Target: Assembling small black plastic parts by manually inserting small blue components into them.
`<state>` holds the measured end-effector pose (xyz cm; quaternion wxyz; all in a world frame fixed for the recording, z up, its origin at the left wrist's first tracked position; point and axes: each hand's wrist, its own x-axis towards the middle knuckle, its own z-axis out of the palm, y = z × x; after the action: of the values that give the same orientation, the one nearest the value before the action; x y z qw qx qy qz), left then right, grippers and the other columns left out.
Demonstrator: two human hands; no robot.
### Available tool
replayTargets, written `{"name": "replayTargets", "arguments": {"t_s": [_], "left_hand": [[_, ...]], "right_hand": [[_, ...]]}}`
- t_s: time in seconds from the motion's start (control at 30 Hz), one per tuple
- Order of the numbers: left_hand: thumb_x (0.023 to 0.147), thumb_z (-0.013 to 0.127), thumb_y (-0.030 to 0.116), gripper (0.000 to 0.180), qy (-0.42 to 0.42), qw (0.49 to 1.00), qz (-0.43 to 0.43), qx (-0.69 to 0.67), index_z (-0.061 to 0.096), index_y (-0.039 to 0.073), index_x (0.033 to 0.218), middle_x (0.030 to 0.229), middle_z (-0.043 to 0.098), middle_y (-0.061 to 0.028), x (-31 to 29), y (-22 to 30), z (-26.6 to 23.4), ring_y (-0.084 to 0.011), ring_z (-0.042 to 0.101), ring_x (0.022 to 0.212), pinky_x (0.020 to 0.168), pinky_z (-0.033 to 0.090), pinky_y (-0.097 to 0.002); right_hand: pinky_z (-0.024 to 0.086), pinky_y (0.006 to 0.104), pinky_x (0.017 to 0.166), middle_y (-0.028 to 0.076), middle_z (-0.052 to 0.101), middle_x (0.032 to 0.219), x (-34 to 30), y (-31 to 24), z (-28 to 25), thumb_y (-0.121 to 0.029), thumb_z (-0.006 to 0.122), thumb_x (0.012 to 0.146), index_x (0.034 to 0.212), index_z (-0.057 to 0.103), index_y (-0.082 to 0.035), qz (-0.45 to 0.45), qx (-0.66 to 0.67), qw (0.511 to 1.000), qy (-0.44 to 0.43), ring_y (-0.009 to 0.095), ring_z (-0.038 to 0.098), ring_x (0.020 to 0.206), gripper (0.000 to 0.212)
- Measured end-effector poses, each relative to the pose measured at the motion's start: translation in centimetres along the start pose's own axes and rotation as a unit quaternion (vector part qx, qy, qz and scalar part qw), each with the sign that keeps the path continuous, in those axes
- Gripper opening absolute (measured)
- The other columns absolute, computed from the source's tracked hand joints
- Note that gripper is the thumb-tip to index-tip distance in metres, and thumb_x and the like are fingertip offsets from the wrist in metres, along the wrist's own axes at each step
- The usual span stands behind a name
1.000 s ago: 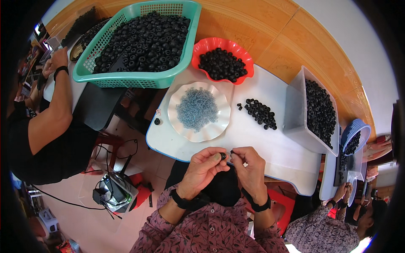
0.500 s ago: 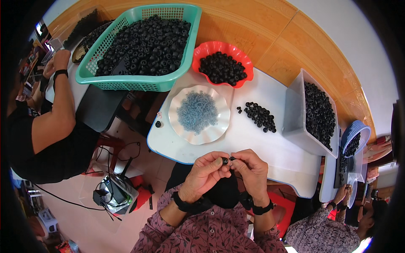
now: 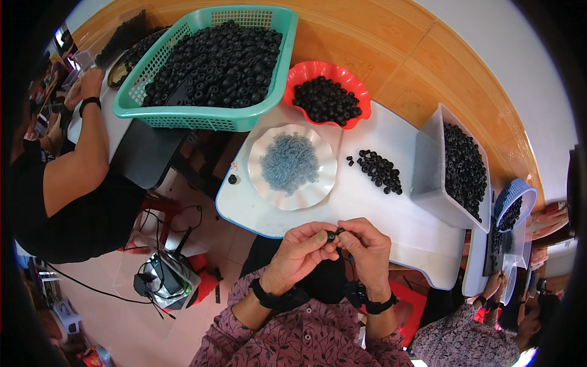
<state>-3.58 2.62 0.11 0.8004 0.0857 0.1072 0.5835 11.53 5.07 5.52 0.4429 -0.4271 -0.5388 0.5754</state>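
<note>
Over the table's near edge, my left hand [image 3: 295, 255] pinches a small round black part with a hole [image 3: 331, 237] between thumb and fingers. My right hand [image 3: 368, 252] is closed close beside it, thumb and forefinger pinching a smaller dark piece [image 3: 340, 232] against or right next to the black part. Whether the two pieces are joined, I cannot tell. Just beyond my hands stands a white wavy-rimmed plate [image 3: 257, 183] with a heap of small clear bluish rings [image 3: 288, 161]. To its right lies a loose pile of small black parts [image 3: 380, 172].
A green basket [image 3: 290, 58] and a red scalloped bowl [image 3: 365, 109] hold black parts at the back. A clear bin [image 3: 426, 170] of black parts stands right. One black part [image 3: 232, 179] lies near the left edge. Other people [image 3: 76, 165] work on both sides.
The whole scene has shifted slightly within the picture. My fingertips still hold the black part and the dark piece close together, with the fingers a little adjusted.
</note>
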Motion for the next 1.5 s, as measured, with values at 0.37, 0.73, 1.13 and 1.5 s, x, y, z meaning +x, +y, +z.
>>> {"name": "replayTargets", "arguments": {"t_s": [0.37, 0.73, 1.13, 1.5], "left_hand": [[0.095, 0.054, 0.009, 0.023, -0.017, 1.000, -0.004, -0.026, 0.058, -0.004, 0.114, 0.093, 0.063, -0.0115, 0.0, -0.1, 0.2, -0.0169, 0.063, 0.080, 0.076, 0.054, -0.0332], [0.096, 0.054, 0.011, 0.023, 0.014, 0.999, 0.001, -0.035, 0.059, -0.003, 0.113, 0.088, 0.064, -0.0099, -0.2, 0.2, 0.9, -0.0170, 0.065, 0.079, 0.077, 0.057, -0.0310], [0.096, 0.052, 0.009, 0.023, 0.016, 0.999, 0.016, -0.025, 0.059, -0.004, 0.114, 0.091, 0.065, -0.0100, -0.3, 0.2, 1.3, -0.0162, 0.065, 0.082, 0.079, 0.058, -0.0323], [0.096, 0.053, 0.007, 0.023, 0.017, 0.999, 0.031, -0.009, 0.059, -0.004, 0.116, 0.093, 0.065, -0.0094, -0.4, 0.1, 1.6, -0.0154, 0.065, 0.084, 0.082, 0.058, -0.0340]], "right_hand": [[0.052, 0.0244, 0.075, 0.009, 0.067, 0.089, 0.0, -0.2, 0.1, 0.001, 0.063, 0.088, 0.106, 0.064, 0.004, 0.060, 0.089, 0.994, 0.018, 0.013, 0.063, 0.080, 0.019], [0.049, 0.0232, 0.080, 0.005, 0.060, 0.095, -0.4, 0.4, 1.3, 0.009, 0.063, 0.083, 0.099, 0.068, 0.002, -0.023, 0.093, 0.995, 0.031, 0.012, 0.060, 0.087, 0.018], [0.048, 0.0239, 0.081, 0.005, 0.058, 0.097, -0.4, 0.2, 1.3, 0.009, 0.063, 0.083, 0.099, 0.068, 0.001, -0.038, 0.068, 0.996, 0.033, 0.012, 0.058, 0.088, 0.019], [0.049, 0.0235, 0.079, 0.005, 0.057, 0.099, -0.4, 0.3, 1.4, 0.009, 0.063, 0.083, 0.099, 0.068, 0.001, -0.048, 0.061, 0.996, 0.035, 0.012, 0.059, 0.088, 0.019]]}}
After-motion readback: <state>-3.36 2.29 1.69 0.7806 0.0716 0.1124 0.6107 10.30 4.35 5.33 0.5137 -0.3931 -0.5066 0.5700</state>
